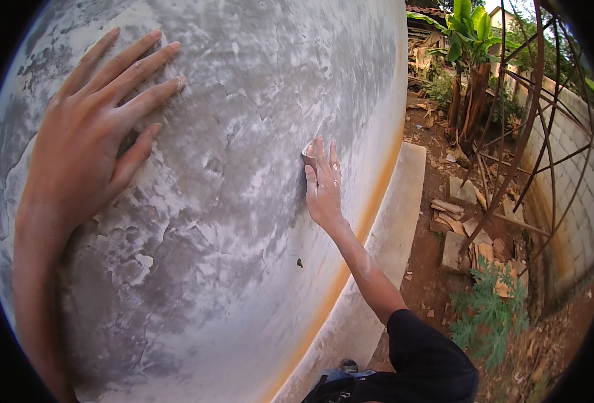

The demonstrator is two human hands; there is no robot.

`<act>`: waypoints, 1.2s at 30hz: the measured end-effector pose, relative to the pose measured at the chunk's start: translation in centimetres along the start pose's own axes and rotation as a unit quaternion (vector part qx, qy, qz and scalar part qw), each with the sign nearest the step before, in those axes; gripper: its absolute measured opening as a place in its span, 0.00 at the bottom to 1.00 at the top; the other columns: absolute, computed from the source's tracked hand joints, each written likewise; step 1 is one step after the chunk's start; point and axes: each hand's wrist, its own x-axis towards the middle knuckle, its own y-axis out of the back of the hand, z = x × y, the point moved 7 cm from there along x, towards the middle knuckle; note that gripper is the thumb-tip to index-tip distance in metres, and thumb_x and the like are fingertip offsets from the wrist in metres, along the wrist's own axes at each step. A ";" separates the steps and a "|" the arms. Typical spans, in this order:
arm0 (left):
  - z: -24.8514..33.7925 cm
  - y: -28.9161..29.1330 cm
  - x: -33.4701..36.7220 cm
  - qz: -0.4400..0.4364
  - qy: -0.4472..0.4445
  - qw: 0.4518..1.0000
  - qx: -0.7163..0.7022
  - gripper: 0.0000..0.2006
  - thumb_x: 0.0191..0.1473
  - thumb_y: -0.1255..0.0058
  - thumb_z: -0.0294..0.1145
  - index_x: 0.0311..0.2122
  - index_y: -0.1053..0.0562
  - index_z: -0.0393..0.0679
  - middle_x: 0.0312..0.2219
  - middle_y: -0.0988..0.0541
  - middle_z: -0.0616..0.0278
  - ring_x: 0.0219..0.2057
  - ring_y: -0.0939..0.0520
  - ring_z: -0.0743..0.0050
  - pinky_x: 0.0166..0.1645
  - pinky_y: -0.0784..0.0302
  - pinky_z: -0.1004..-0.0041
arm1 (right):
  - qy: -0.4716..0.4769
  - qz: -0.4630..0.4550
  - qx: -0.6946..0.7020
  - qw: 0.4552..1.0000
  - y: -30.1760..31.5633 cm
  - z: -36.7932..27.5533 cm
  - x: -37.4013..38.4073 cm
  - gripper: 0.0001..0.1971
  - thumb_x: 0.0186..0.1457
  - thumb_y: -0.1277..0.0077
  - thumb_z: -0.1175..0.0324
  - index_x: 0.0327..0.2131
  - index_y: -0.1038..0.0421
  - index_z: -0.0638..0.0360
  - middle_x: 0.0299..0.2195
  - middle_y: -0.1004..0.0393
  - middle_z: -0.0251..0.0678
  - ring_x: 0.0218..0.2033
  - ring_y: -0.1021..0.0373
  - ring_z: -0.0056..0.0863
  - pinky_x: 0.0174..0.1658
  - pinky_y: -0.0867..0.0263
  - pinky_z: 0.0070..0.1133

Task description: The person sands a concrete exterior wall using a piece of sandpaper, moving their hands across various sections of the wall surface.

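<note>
My left hand [85,127] lies flat on the grey, patchy wall [223,134], fingers stretched out and nothing in them. Lower and to the right, my right hand [325,191] presses against the same wall. Under its fingers is a small curled sheet [308,154] that looks like sandpaper; most of it is hidden by the hand. White dust coats the fingers of my right hand and part of its forearm. Around both hands the wall's coating is flaking, with pale smears and dark bare spots.
An orange-stained band runs along the wall's foot, above a concrete ledge [394,215]. Beyond lie reddish soil, broken blocks and wood scraps [454,215], a rusty metal frame [528,127], a leafy plant [490,312], a banana plant [468,74] and a block wall [569,181].
</note>
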 end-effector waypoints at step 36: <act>0.2 0.1 0.1 0.009 -0.016 1.000 -0.013 0.21 0.54 0.46 0.30 0.55 0.24 0.50 0.66 0.34 0.69 0.70 0.42 0.60 0.75 0.49 0.55 | 0.029 0.072 0.105 0.991 1.7 0.6 6.5 0.24 0.71 0.62 0.63 0.68 0.42 0.40 0.73 0.55 0.34 0.75 0.67 0.45 0.72 0.66 0.46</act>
